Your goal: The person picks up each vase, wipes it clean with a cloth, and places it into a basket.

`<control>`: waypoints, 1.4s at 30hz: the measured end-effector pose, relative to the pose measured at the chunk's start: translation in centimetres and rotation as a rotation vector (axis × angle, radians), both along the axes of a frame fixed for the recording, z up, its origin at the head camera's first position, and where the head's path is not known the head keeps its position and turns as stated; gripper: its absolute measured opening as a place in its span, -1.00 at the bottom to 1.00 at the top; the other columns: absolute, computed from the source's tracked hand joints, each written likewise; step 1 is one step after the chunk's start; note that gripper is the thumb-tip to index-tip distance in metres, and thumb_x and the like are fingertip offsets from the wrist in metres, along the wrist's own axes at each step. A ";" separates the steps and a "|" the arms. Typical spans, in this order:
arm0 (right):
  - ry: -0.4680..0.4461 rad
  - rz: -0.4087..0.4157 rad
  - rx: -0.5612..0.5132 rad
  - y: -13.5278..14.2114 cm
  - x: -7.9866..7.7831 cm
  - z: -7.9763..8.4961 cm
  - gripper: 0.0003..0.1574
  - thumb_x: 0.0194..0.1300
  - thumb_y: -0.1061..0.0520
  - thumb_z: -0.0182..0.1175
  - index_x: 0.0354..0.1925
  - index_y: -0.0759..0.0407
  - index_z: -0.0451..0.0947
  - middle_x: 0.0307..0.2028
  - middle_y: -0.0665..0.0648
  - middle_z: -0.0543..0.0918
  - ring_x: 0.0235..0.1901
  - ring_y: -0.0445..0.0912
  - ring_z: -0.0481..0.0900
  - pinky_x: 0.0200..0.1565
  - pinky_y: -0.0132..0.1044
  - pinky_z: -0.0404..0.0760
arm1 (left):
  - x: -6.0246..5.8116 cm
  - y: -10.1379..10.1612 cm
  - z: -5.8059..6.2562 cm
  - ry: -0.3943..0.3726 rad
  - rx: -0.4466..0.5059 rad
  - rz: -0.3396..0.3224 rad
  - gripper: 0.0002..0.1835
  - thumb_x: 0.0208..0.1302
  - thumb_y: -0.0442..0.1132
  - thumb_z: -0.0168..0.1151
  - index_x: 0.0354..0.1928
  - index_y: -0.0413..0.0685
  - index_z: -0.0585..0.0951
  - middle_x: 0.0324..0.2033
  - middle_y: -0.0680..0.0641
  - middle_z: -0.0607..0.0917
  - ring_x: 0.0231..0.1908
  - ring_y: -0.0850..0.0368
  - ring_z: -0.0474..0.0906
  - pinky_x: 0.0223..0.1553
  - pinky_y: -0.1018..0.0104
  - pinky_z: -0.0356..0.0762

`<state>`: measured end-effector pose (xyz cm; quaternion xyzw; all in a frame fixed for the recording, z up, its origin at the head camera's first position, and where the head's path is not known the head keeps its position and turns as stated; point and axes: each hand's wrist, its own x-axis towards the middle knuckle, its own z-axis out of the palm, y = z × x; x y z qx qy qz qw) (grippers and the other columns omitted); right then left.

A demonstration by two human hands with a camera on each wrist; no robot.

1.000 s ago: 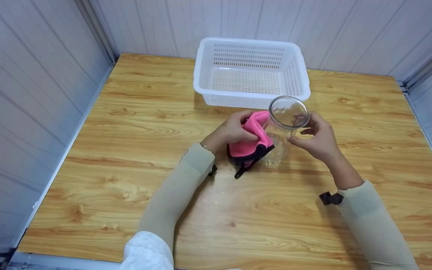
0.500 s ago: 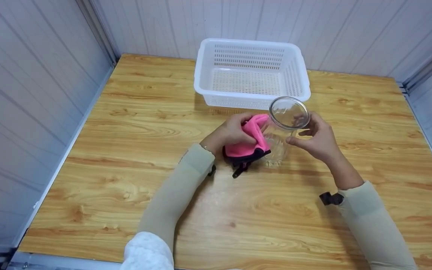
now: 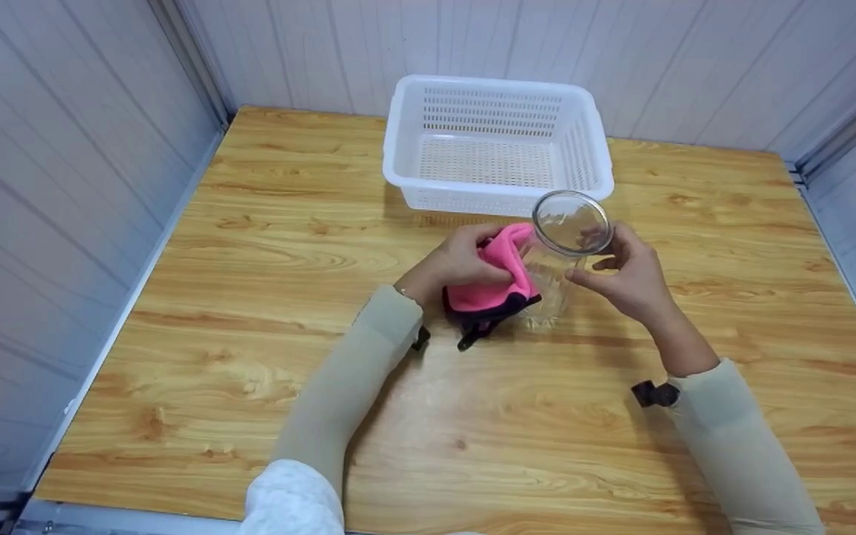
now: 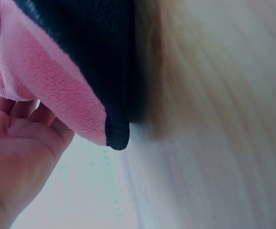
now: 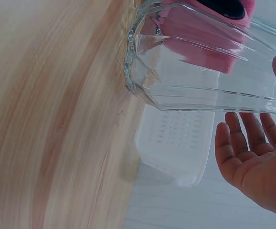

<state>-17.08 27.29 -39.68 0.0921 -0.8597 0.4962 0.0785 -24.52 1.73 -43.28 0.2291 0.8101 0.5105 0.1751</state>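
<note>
A pink cloth (image 3: pixel 484 296) with a dark border and a dark backing is bunched in my left hand (image 3: pixel 459 258), thumb on the near side. The cloth lies against the left side of a clear glass vase (image 3: pixel 553 286), whose mouth tilts toward the camera. My right hand (image 3: pixel 630 273) holds this vase from the right near its rim, thumb in front and fingers behind. In the right wrist view the faceted base of the glass vase (image 5: pixel 140 71) is close to the table. The pink cloth (image 4: pixel 57 86) hides part of the left fingers in the left wrist view.
Behind the hands a white perforated plastic basket (image 3: pixel 502 192) stands on the wood-grain table (image 3: pixel 547 431), near the back wall. Pale panel walls (image 3: pixel 64 186) enclose the table at the left, back and right.
The pink cloth has shifted slightly left against the vase and partly back right. The vase and right hand stay almost where they were.
</note>
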 end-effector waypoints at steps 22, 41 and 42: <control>-0.026 0.013 -0.048 -0.5 0.5 0.8 -0.33 0.00 0.29 0.46 0.12 0.32 0.49 -0.05 0.11 0.65 -0.16 -0.32 0.56 -0.19 -0.43 0.57 | 1.1 2.0 2.2 0.024 0.207 0.100 -0.28 -0.19 -0.14 0.60 0.14 0.16 0.56 -0.03 0.08 0.65 -0.05 0.18 0.56 -0.04 0.38 0.56; -0.029 0.069 -0.031 -0.6 0.8 1.6 -0.39 0.07 0.32 0.40 0.11 0.36 0.48 0.03 0.28 0.62 -0.10 -0.33 0.56 -0.11 -0.37 0.59 | -0.2 2.0 1.7 0.008 0.150 -0.061 -0.24 -0.09 -0.22 0.49 0.25 0.18 0.44 0.07 0.03 0.59 0.07 0.19 0.48 0.07 0.35 0.51; -0.029 0.070 -0.032 -0.4 0.6 1.3 -0.39 0.07 0.32 0.40 0.12 0.35 0.48 0.04 0.27 0.62 -0.09 -0.32 0.56 -0.10 -0.37 0.59 | -0.2 2.0 1.6 0.007 0.143 -0.061 -0.24 -0.10 -0.23 0.49 0.24 0.19 0.44 0.06 0.03 0.59 0.07 0.19 0.48 0.06 0.34 0.51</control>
